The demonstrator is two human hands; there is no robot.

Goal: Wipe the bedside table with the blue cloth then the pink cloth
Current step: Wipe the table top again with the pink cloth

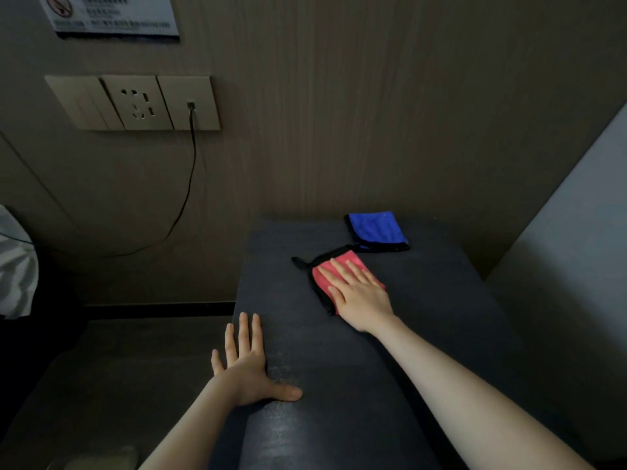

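The right hand [356,293] lies flat, fingers spread wide, pressing the pink cloth [334,266] against the middle of the bedside table [339,385], while the blue cloth [376,230] lies folded and untouched at the far right corner by the wall; on that evidence the blue pass appears finished and the pink pass is judged under way, with most of the top still to cover. The left hand [246,364] is open and holds nothing, palm braced on the table's near left edge. Both cloths are soft, plush squares with black edging; the tabletop is dark, matte and faintly grained, with faint streaks near the front.
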